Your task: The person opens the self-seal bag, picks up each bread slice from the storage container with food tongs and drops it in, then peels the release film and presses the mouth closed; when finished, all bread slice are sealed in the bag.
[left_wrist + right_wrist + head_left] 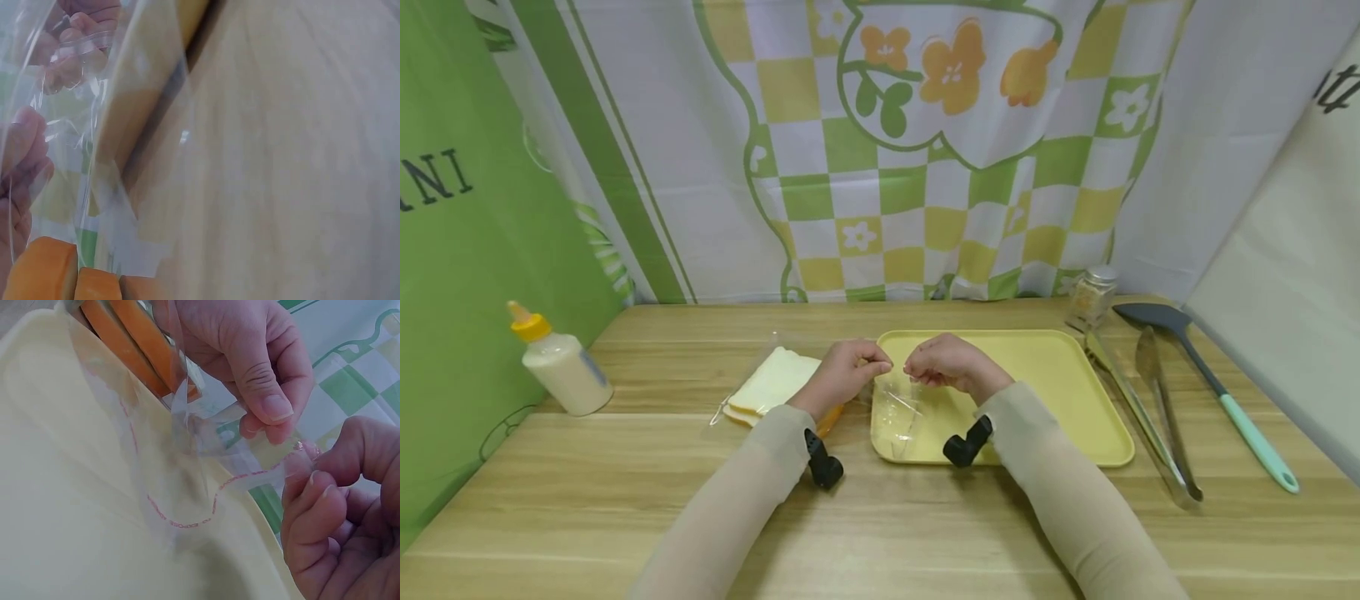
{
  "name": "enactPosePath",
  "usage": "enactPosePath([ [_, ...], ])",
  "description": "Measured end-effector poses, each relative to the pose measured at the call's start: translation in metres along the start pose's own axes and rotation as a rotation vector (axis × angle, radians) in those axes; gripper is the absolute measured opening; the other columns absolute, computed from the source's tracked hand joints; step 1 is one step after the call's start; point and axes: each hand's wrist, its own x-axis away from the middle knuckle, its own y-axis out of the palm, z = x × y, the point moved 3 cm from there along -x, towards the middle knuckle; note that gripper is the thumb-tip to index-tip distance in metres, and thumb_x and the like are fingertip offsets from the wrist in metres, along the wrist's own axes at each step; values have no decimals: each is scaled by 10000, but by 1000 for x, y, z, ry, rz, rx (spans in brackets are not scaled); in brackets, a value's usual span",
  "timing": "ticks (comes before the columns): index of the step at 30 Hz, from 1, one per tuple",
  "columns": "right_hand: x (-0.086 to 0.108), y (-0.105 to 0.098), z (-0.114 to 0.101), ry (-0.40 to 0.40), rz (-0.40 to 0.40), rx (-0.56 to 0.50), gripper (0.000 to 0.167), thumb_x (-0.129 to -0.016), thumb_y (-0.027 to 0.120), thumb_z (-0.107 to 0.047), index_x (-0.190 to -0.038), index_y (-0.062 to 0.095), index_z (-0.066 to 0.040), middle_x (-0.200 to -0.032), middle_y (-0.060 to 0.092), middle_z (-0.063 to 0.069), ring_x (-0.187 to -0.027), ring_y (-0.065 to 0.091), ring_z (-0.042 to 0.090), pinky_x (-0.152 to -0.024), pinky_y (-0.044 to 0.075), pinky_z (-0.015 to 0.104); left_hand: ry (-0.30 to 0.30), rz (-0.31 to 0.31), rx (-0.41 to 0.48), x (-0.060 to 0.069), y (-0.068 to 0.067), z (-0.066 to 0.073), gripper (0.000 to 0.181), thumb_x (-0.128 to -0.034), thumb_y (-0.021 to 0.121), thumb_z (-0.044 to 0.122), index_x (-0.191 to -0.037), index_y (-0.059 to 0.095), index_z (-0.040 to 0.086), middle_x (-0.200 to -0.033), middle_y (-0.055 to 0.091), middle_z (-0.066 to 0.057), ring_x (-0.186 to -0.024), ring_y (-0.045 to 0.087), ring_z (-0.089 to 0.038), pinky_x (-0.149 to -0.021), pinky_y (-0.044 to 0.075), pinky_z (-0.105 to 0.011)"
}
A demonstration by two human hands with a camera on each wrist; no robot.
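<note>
A clear plastic bag (898,412) with bread slices (775,379) in it lies on the table, its mouth end reaching over the yellow tray (1037,350). My left hand (847,371) pinches one edge of the film between thumb and fingers. Just right of it, my right hand (958,365) pinches another edge, the fingertips of both hands close together but apart. In the right wrist view, a line of red print runs along the film to the right hand (344,512). Brown crusts (47,269) show through the film in the left wrist view.
On the left stands a white bottle (567,371) with a yellow cap. Right of the tray lie metal tongs (1165,408) and a spatula (1217,383) with a mint handle. A glass jar (1092,298) stands at the tray's back right corner. A patterned cloth hangs behind.
</note>
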Motion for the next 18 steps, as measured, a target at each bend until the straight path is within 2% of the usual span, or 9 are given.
enactPosePath([
  [9,3,-1,-1,2,-10,-1,107,-769,525,24,-788,629,5,-600,546,1,-516,418,87,-508,371,199,15,1,6,-1,0,2,129,-882,635,161,-859,710,59,-852,647,-11,-862,576,-161,-800,477,-344],
  [14,7,-5,6,2,11,-4,166,-800,506,24,-906,626,68,-657,581,6,-538,444,86,-533,399,206,-55,24,31,2,-3,-5,135,-891,624,180,-893,706,72,-976,647,-16,-967,580,-179,-833,475,-356],
  [18,12,-9,9,-74,9,-28,236,-858,508,-15,-1056,578,91,-726,595,-3,-608,497,100,-612,451,243,-70,19,56,3,-5,-7,145,-888,629,180,-907,707,59,-1003,643,-36,-1001,576,-204,-870,466,-378],
])
